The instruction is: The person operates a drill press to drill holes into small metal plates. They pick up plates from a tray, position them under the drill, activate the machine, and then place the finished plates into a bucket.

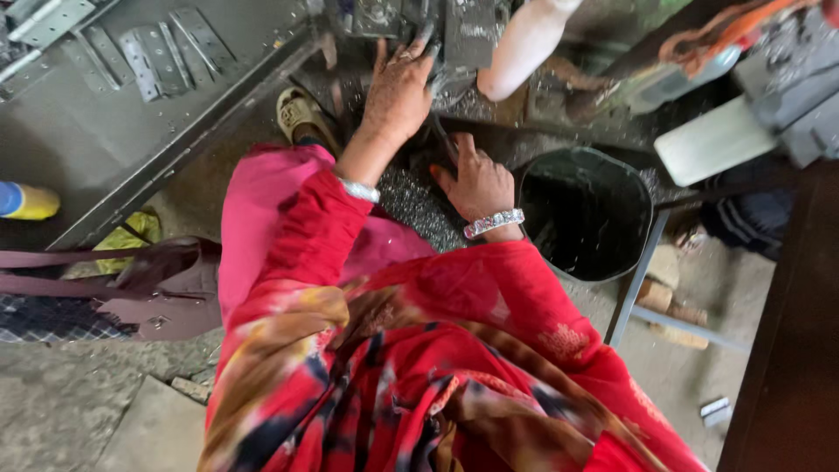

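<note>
Flat grey metal plates lie fanned on the steel bench at far left. The left hand reaches up, fingers spread over a dark machine part, while the right hand rests lower on a dark lever, its grasp hidden. A black bucket stands just right, above a dusty concrete floor.

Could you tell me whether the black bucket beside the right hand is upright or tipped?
Upright: the black bucket shows its round open mouth facing up.
</note>
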